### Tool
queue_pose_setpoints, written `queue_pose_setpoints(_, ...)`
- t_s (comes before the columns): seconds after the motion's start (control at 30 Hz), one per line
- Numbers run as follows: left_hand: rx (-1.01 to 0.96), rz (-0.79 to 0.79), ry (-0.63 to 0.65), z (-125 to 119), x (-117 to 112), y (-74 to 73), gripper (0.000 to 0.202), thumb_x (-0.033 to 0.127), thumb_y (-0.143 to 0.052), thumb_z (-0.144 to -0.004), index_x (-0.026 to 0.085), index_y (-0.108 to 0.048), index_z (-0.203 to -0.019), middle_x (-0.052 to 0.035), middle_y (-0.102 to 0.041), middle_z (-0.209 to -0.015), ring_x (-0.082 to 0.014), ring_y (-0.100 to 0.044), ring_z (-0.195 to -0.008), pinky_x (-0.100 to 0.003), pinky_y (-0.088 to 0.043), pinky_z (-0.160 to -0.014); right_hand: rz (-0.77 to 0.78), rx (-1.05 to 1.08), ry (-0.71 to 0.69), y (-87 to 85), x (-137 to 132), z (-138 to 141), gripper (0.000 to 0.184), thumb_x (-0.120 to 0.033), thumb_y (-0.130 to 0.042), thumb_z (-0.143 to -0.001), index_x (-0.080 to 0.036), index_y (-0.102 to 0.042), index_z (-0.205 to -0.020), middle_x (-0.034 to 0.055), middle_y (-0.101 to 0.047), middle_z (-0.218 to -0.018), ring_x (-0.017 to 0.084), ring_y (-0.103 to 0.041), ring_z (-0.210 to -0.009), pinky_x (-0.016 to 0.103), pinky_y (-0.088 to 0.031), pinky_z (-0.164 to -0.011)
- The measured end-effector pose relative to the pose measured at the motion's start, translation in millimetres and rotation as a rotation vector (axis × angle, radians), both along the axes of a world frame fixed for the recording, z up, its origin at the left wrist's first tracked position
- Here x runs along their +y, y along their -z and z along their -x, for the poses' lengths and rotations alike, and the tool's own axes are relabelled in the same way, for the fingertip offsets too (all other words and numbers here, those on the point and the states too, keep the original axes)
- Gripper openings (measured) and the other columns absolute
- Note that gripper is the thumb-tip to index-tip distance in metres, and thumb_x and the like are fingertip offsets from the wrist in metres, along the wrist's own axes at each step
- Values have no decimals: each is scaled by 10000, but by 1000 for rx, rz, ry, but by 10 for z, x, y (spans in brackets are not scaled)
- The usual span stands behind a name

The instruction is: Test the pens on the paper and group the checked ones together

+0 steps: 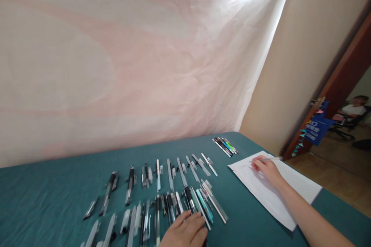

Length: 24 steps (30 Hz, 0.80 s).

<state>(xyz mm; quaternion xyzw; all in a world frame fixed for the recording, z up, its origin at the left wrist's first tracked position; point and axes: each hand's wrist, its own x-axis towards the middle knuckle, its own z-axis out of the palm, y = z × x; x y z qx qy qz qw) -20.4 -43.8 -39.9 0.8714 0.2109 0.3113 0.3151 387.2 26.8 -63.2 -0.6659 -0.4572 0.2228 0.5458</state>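
My right hand point(266, 169) rests on a white sheet of paper point(292, 187) at the right of the table, fingers closed round a thin pen point(271, 159) whose tip touches the sheet. My left hand point(185, 231) lies low at the near edge, fingers stretched flat over several pens point(174, 204) in a crowded near row. Behind them a second row of pens and caps point(171, 170) lies spread side by side on the teal cloth.
A teal cloth covers the table point(58, 193). A small bunch of coloured pens point(226, 146) lies at the far right corner. A pale sheet hangs as a backdrop point(130, 65). Through a doorway at right another person point(355, 110) sits on a chair.
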Motion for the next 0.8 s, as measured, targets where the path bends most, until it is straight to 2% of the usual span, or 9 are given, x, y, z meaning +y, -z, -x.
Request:
queue_pose_setpoints(0.13, 31, -27, 1, -19, 15, 7, 324, 244, -598, -773, 275, -614, -1095, -81, -628, -1114, -274, -562, -1047, -348, -354, -973, 15, -90, 4, 132, 32, -83, 184, -354, -560, -676, -179, -536, -624, -2, -543, -464, 121, -456, -402, 246, -334, -395)
queue_pose_setpoints(0.2, 101, -171, -2, -29, 25, 18, 303, 273, -573, -793, 244, -609, -1093, -80, -632, -1111, -253, -575, -1031, -338, -382, -955, 21, -146, 11, 180, 57, -126, 201, -368, -564, -673, -178, -533, -619, -25, -515, -438, 110, -436, -388, 236, -317, -396)
queue_pose_setpoints(0.33, 277, -580, -33, -44, 40, 20, 293, 359, -511, -828, 180, -599, -1042, -55, -657, -1067, -198, -613, -965, -296, -466, -872, 28, -240, 31, 262, 102, -197, 234, -401, -556, -664, -175, -523, -613, -44, -497, -428, 103, -437, -391, 222, -317, -412)
queue_pose_setpoints(0.43, 329, -724, -67, -46, 40, 15, 299, 392, -482, -841, 184, -591, -1025, -29, -663, -1050, -166, -618, -948, -262, -487, -841, 41, -293, 32, 298, 119, -223, 252, -419, -525, -683, -173, -526, -630, -43, -499, -429, 105, -441, -392, 219, -316, -415)
queue_pose_setpoints(0.53, 343, -759, -76, -43, 36, 22, 305, 401, -485, -837, 187, -583, -1032, -23, -657, -1058, -166, -613, -957, -266, -495, -834, 58, -344, 30, 305, 123, -233, 248, -414, -509, -689, -174, -530, -635, -32, -527, -452, 113, -464, -416, 223, -332, -436)
queue_pose_setpoints(0.8, 328, -730, -72, -41, 30, 23, 303, 395, -494, -832, 190, -587, -1036, -36, -655, -1059, -168, -608, -963, -257, -483, -850, 86, -417, 45, 279, 119, -253, 222, -380, -489, -694, -184, -508, -593, -35, -509, -432, 119, -462, -425, 227, -329, -447)
